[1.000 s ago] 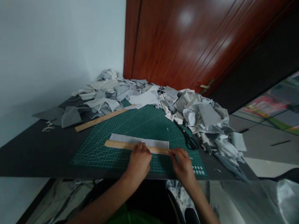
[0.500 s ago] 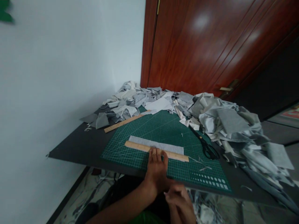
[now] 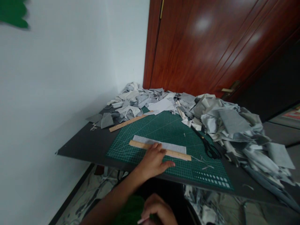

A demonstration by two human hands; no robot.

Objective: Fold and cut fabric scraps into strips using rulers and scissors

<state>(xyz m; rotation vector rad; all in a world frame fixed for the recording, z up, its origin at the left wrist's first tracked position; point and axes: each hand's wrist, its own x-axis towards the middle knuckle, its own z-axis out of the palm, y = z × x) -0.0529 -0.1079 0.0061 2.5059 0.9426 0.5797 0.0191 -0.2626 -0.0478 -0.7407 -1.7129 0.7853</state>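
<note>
My left hand [image 3: 152, 162] lies over a wooden ruler [image 3: 177, 153], its fingertips across the ruler and the thumb stretched out to the right, apart from it. Under the ruler is a strip of light grey fabric [image 3: 172, 147], showing along the far edge and a little at the near right. Both rest on a green cutting mat [image 3: 152, 126]. Below the table edge, near my lap, my right hand [image 3: 159, 208] is closed and blurred. A small pale tip pokes out of its fingers; I cannot make out what it belongs to.
Black-handled scissors [image 3: 210, 148] lie at the mat's right side. A second wooden ruler [image 3: 127, 122] lies at the far left. Heaped fabric scraps [image 3: 231, 120] line the back and right of the dark table [image 3: 79, 147]. Thin thread trimmings [image 3: 206, 162] lie right of the strip.
My right hand has moved down and left, from beside my left wrist to my lap. My left hand has turned, its thumb swinging away from the ruler. The ruler and strip look unmoved on the mat.
</note>
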